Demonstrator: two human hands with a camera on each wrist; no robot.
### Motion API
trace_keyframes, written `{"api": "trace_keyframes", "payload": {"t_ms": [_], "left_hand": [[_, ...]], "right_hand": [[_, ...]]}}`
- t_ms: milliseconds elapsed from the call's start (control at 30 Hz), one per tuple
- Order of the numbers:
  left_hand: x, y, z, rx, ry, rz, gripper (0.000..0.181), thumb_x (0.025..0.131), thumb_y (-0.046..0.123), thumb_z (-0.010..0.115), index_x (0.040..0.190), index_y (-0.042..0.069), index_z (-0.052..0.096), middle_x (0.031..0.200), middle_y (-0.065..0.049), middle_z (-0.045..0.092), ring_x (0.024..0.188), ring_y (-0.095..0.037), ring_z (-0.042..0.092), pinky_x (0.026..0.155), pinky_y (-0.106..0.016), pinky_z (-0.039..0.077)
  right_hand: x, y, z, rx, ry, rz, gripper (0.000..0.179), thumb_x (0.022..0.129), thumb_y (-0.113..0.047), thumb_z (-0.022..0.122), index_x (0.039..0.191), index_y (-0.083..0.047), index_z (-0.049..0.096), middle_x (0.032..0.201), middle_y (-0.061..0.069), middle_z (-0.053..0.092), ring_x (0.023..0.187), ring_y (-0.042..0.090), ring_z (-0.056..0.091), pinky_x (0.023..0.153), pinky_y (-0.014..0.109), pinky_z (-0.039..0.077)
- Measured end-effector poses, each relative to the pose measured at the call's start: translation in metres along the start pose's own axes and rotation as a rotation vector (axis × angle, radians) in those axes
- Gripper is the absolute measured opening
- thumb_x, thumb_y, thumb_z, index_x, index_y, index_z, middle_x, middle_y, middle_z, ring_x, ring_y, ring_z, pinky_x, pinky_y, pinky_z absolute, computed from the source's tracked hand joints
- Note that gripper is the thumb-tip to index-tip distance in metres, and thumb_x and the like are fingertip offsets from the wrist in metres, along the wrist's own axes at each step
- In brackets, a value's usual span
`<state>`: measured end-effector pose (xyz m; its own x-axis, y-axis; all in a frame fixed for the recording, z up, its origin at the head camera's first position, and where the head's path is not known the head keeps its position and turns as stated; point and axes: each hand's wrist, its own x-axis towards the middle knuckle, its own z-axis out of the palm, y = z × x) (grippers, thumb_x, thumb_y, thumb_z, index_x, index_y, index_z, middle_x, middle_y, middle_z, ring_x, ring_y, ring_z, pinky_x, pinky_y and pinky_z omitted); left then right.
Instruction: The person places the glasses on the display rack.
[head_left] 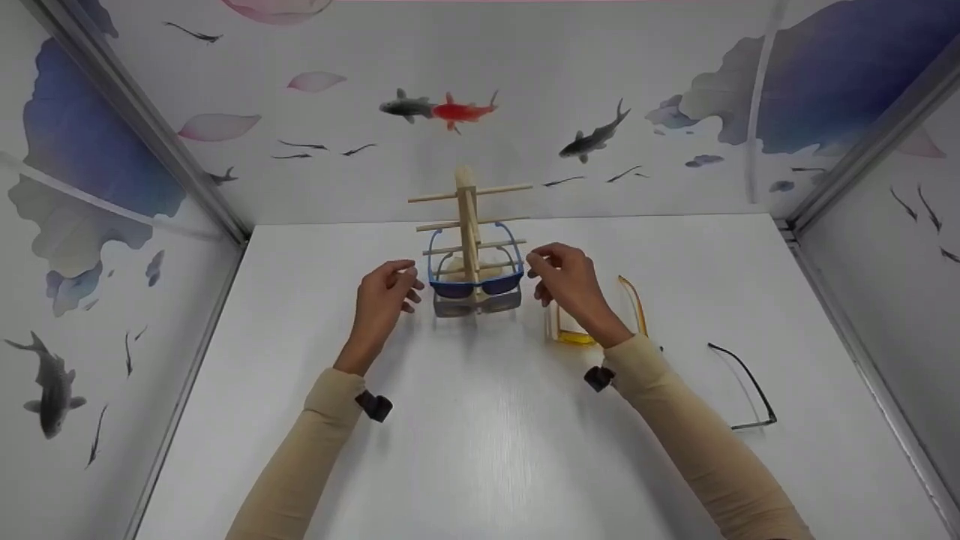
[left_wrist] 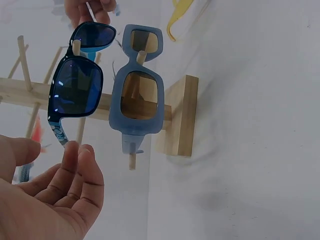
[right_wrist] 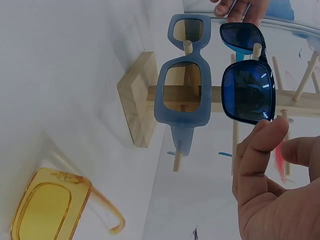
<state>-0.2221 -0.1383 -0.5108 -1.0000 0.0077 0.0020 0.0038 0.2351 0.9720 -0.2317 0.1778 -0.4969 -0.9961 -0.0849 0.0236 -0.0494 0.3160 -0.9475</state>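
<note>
A wooden glasses stand (head_left: 468,214) with several crossbars stands at the back middle of the table. Dark-lensed blue sunglasses (left_wrist: 77,87) sit on one of its lower bars, temples pointing back. Below them hang greyish-blue sunglasses (left_wrist: 116,112) with brown lenses. My left hand (head_left: 382,296) is beside the left end of the blue sunglasses, fingers loosely bent, thumb apart from the fingertips. On the other side, my right hand (head_left: 571,279) is held likewise near the right end, with a small gap in the head view. Neither hand grips anything.
Yellow glasses (head_left: 576,339) lie on the table, partly hidden under my right hand and wrist. Farther right are dark-framed glasses (head_left: 763,397), partly covered by my right sleeve. Printed panels (head_left: 525,45) with fish wall the table at the back and both sides.
</note>
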Motion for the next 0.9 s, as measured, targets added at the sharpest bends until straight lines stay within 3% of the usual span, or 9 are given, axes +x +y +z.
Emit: {"api": "trace_keyframes", "payload": {"t_ms": [233, 433, 900], "left_hand": [[-0.01, -0.002, 0.003, -0.008, 0.015, 0.023, 0.027, 0.115, 0.022, 0.062, 0.128, 0.001, 0.072, 0.109, -0.019, 0.078, 0.092, -0.029, 0.074, 0.071, -0.026, 0.061], [-0.022, -0.005, 0.008, 0.038, 0.032, 0.028, 0.02, 0.113, 0.016, 0.064, 0.119, 0.001, 0.074, 0.104, -0.018, 0.077, 0.091, -0.028, 0.073, 0.068, -0.025, 0.06], [-0.048, -0.011, 0.028, 0.037, -0.059, 0.022, 0.02, 0.111, 0.012, 0.065, 0.12, -0.004, 0.073, 0.1, -0.011, 0.075, 0.09, -0.025, 0.071, 0.07, -0.029, 0.06]], "right_hand": [[-0.015, 0.005, -0.013, -0.027, 0.016, 0.011, 0.027, 0.114, -0.025, 0.063, 0.129, -0.004, 0.073, 0.104, 0.014, 0.074, 0.069, 0.03, 0.069, 0.06, 0.027, 0.061], [-0.025, 0.012, -0.023, -0.018, 0.021, -0.001, 0.029, 0.113, -0.026, 0.064, 0.128, -0.003, 0.073, 0.105, 0.015, 0.074, 0.067, 0.024, 0.07, 0.06, 0.028, 0.062], [-0.047, 0.027, -0.052, -0.049, 0.055, 0.0, 0.032, 0.113, -0.029, 0.065, 0.126, -0.002, 0.076, 0.105, 0.016, 0.075, 0.073, 0.039, 0.073, 0.06, 0.029, 0.061]]}}
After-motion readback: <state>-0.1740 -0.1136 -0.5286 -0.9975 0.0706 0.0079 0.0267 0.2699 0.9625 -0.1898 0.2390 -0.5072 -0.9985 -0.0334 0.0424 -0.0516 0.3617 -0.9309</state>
